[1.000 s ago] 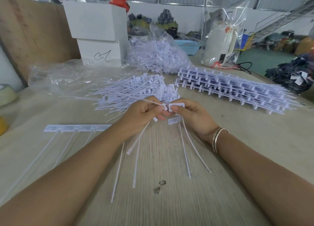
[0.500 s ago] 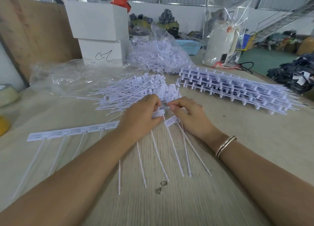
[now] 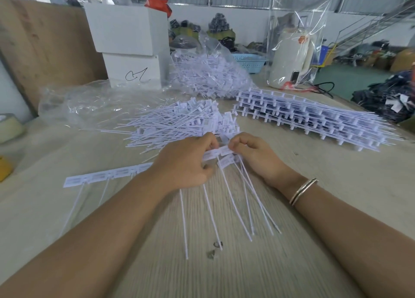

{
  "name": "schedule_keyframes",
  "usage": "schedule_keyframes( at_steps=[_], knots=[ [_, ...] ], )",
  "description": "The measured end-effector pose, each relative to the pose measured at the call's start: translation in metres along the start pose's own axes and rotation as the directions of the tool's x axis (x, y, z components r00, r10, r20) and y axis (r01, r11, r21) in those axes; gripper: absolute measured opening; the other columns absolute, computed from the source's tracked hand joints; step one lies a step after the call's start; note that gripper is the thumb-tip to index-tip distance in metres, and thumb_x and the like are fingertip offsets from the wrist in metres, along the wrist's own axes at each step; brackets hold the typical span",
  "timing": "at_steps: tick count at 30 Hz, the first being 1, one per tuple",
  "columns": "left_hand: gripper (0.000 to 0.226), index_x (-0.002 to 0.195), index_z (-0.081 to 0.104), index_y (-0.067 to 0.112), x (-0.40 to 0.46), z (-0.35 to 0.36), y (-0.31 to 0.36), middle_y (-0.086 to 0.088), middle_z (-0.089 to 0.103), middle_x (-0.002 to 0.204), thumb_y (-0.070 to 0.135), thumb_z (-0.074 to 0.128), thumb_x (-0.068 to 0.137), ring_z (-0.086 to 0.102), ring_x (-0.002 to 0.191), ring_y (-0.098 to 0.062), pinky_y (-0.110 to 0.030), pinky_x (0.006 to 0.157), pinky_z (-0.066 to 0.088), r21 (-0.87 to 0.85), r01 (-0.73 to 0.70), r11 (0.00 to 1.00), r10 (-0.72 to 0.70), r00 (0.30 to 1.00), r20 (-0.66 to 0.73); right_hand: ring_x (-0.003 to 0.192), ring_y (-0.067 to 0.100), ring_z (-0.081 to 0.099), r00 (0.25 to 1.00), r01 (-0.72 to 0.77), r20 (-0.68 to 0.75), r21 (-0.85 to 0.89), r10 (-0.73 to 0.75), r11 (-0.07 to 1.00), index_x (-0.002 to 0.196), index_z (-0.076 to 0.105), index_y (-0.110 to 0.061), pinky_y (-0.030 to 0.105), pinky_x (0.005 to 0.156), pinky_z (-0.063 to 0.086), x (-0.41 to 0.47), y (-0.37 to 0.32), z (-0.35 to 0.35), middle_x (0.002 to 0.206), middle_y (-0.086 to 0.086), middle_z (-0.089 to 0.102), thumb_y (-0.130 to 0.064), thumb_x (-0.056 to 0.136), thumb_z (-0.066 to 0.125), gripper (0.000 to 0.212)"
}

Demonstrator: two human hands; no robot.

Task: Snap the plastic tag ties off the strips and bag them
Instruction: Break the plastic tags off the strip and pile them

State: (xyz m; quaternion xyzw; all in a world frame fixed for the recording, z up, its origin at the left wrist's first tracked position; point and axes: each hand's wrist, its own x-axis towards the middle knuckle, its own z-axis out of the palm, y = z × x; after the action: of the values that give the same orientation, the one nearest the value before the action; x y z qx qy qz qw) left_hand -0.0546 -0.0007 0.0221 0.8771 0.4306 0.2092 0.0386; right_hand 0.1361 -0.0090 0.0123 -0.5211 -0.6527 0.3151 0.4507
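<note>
My left hand (image 3: pixel 187 163) and my right hand (image 3: pixel 253 154) meet at the table's middle, both pinching the white heads of a strip of tag ties (image 3: pixel 219 153). Their long thin tails fan out toward me over the table. The rest of that strip (image 3: pixel 105 176) runs left from under my left wrist, lying flat. Just beyond my hands lies a loose pile of snapped-off ties (image 3: pixel 179 120). A stack of whole strips (image 3: pixel 314 116) lies to the right. A clear bag full of ties (image 3: pixel 208 73) sits at the back.
An empty crumpled clear bag (image 3: pixel 85 104) lies at the back left. White boxes (image 3: pixel 130 44) stand behind it. A tape roll (image 3: pixel 9 127) sits at the left edge. A wrapped white appliance (image 3: pixel 292 57) stands back right. Two small metal bits (image 3: pixel 214 249) lie near me.
The strip has slid right under my left hand, my hands have drawn closer together on the heads, and more tails now fan out below them.
</note>
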Motion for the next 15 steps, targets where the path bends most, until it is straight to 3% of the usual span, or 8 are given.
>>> schedule_keyframes(
  at_steps=[4, 8, 10, 13, 15],
  knots=[
    [0.022, 0.099, 0.042, 0.029, 0.004, 0.008, 0.005, 0.011, 0.060, 0.091, 0.040, 0.056, 0.085, 0.057, 0.076, -0.016, -0.030, 0.056, 0.038, 0.070, -0.023, 0.997, 0.030, 0.994, -0.107, 0.072, 0.011, 0.048, 0.995, -0.007, 0.100, 0.060, 0.001, 0.998, 0.081, 0.057, 0.007, 0.026, 0.072, 0.036, -0.002, -0.001, -0.001, 0.076, 0.006, 0.051, -0.016, 0.091, 0.055, 0.025],
    [0.013, 0.084, 0.046, 0.031, 0.003, 0.010, 0.004, 0.015, 0.048, 0.070, 0.040, 0.056, 0.083, 0.045, 0.065, -0.013, -0.023, 0.047, 0.022, 0.073, -0.042, 0.996, 0.054, 0.984, -0.171, 0.070, -0.004, 0.054, 0.984, 0.035, 0.178, -0.029, -0.029, 0.999, 0.079, 0.065, -0.011, 0.009, 0.069, 0.039, -0.004, -0.005, 0.001, 0.081, -0.002, 0.058, -0.018, 0.088, 0.062, 0.011],
    [0.013, 0.080, 0.048, 0.033, 0.002, 0.011, 0.002, 0.015, 0.050, 0.067, 0.038, 0.060, 0.082, 0.050, 0.065, -0.013, -0.024, 0.049, 0.028, -0.012, -0.015, 1.000, 0.013, 0.989, -0.148, 0.076, 0.000, 0.054, 0.983, 0.058, 0.176, -0.059, -0.047, 0.997, 0.084, 0.066, -0.011, 0.011, 0.073, 0.039, -0.005, -0.006, 0.002, 0.087, 0.001, 0.058, -0.014, 0.087, 0.063, 0.005],
    [0.014, 0.080, 0.057, 0.031, 0.004, 0.013, 0.000, 0.009, 0.065, 0.078, 0.035, 0.070, 0.080, 0.062, 0.073, -0.014, -0.031, 0.064, 0.048, -0.292, 0.050, 0.955, -0.084, 0.991, -0.102, 0.080, 0.005, 0.054, 0.981, 0.122, 0.161, -0.083, -0.107, 0.989, 0.088, 0.066, -0.009, 0.013, 0.076, 0.039, -0.006, -0.007, 0.001, 0.090, 0.004, 0.057, -0.010, 0.087, 0.062, 0.004],
    [0.014, 0.077, 0.061, 0.033, 0.005, 0.014, -0.001, 0.010, 0.067, 0.078, 0.032, 0.075, 0.077, 0.063, 0.073, -0.006, -0.027, 0.068, 0.050, -0.431, 0.076, 0.899, -0.129, 0.987, -0.095, 0.081, 0.007, 0.053, 0.977, 0.166, 0.154, -0.104, -0.149, 0.981, 0.090, 0.067, -0.007, 0.014, 0.077, 0.039, -0.006, -0.007, 0.000, 0.089, 0.003, 0.057, -0.008, 0.087, 0.062, 0.006]
  ],
)
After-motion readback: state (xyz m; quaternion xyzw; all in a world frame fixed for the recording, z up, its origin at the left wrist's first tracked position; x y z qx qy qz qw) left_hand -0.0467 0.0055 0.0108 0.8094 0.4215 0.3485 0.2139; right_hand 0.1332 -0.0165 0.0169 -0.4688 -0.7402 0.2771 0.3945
